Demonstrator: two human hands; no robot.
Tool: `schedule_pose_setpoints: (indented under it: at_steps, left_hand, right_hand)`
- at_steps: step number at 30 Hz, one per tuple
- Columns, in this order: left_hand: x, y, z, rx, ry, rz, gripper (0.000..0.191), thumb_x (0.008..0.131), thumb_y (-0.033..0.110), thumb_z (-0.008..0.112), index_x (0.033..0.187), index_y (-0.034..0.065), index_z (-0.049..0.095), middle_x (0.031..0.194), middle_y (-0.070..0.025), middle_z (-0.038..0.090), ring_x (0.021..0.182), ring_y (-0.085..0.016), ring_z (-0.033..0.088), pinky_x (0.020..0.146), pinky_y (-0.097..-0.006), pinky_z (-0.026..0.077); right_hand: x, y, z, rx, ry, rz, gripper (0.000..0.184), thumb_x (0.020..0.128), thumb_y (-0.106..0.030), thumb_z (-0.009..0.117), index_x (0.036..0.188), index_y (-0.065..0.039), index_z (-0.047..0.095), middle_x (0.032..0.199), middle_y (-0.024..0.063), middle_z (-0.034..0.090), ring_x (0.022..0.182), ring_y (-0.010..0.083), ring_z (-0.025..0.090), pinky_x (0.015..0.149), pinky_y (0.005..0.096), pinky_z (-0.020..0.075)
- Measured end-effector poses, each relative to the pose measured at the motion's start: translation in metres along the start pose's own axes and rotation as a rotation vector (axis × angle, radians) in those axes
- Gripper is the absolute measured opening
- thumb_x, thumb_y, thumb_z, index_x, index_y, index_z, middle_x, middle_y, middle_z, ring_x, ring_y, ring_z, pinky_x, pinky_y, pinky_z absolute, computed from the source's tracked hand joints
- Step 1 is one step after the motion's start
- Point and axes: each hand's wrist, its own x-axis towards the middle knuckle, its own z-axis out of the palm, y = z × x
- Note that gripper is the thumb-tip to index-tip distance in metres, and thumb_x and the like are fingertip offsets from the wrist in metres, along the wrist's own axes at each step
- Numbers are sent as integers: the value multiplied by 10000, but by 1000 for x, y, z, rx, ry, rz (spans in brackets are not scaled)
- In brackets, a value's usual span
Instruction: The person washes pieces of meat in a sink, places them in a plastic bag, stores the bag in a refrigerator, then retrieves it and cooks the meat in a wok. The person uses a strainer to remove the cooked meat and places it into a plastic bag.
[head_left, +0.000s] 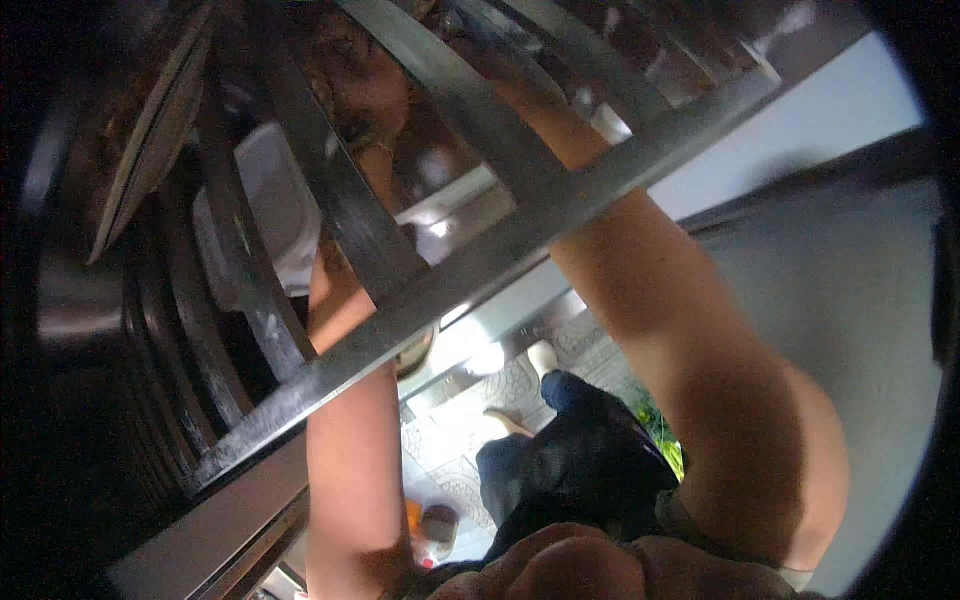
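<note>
Both of my arms reach up behind a slatted metal rack (450, 274), seen from below at close range. My left hand (375, 94) shows dimly between two slats, with a thin band at its wrist. Its fingers are too dark and too covered to read. My right forearm (555, 120) slants behind the slats towards the top. The right hand itself is lost behind a slat and glossy, blurred things there. Left of my left wrist, a whitish translucent plastic container (262, 202) rests behind the bars. A flat, plate-like object (154, 135) stands tilted on edge farther left.
Below the rack runs a white counter edge (484, 341) with a bright glare. Patterned floor tiles (517, 382) lie underneath, where my light slippers (541, 358) show. A pale panel (825, 300) borders my right arm. Green leaves (667, 442) and a jar-like container (439, 525) sit lower down.
</note>
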Motion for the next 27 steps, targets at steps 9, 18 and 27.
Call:
schedule_pose_setpoints:
  at_steps: [9, 18, 27]
  left_hand:
    - [15, -8, 7, 31, -9, 12, 391, 1000, 331, 669, 1325, 133, 580, 1164, -148, 643, 1025, -274, 604, 880, -406, 480]
    - [107, -17, 23, 87, -9, 49, 351, 1006, 325, 672, 1269, 102, 612, 1103, -134, 660, 971, -245, 607, 839, -377, 482]
    - [129, -18, 25, 126, -14, 57, 322, 1011, 319, 675, 1214, 71, 643, 1042, -120, 676, 917, -216, 611, 798, -349, 484]
  right_hand:
    - [-13, -10, -20, 105, -14, 41, 252, 908, -174, 692, 1089, 1, 669, 1089, 202, 675, 1010, 262, 642, 900, 416, 508]
    - [-22, -20, -43, 269, -22, 72, 244, 921, -187, 690, 1059, 14, 684, 1053, 204, 694, 964, 250, 668, 868, 395, 534]
    - [-49, -39, -69, 511, -17, 130, 247, 934, -201, 689, 1029, 27, 698, 1016, 206, 713, 918, 238, 693, 836, 374, 559]
